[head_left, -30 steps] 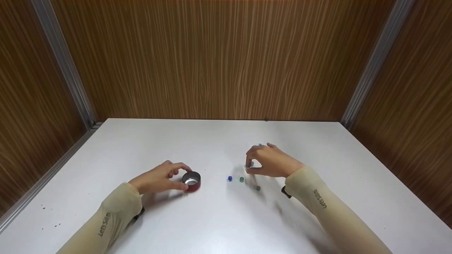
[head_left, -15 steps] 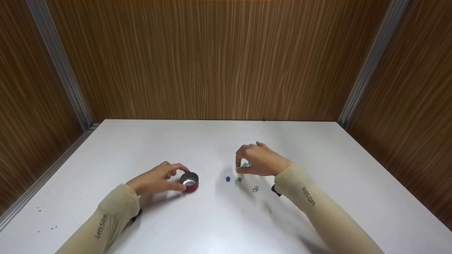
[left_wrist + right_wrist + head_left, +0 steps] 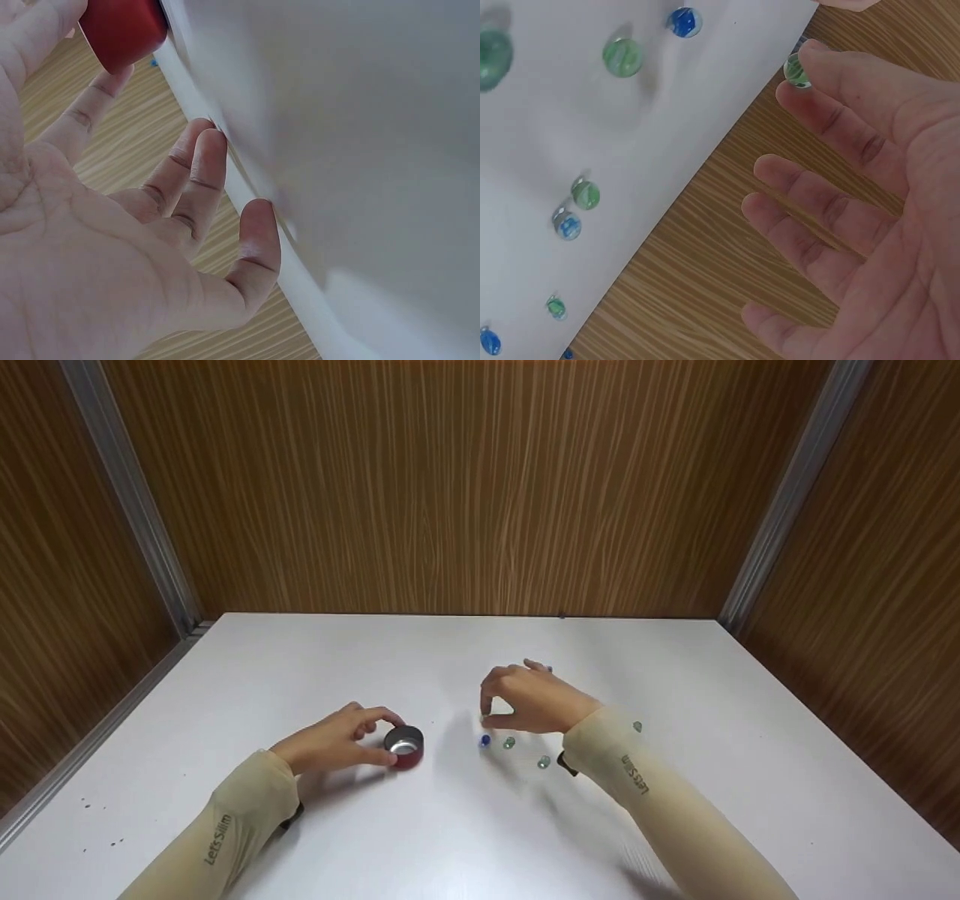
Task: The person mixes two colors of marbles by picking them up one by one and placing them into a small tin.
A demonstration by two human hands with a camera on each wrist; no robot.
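Note:
A small red cup (image 3: 406, 746) with a shiny metal inside stands on the white table (image 3: 450, 825). My left hand (image 3: 337, 741) holds it between thumb and index finger; the left wrist view shows the red cup (image 3: 124, 30) against those fingers while the other fingers hang loose. My right hand (image 3: 517, 701) hovers right of the cup, about a hand's width away. It pinches a green marble (image 3: 797, 70) between index fingertip and thumb. Below it lie a blue marble (image 3: 485, 741) and a green marble (image 3: 509, 742).
More marbles lie loose on the table: a pale one (image 3: 544, 762) by my right sleeve, one (image 3: 637, 727) right of the sleeve, and several blue and green ones (image 3: 585, 193) in the right wrist view. Wooden walls enclose the table on three sides.
My right hand has moved left toward the cup with the marble pinched in it. The left hand and the cup have stayed put.

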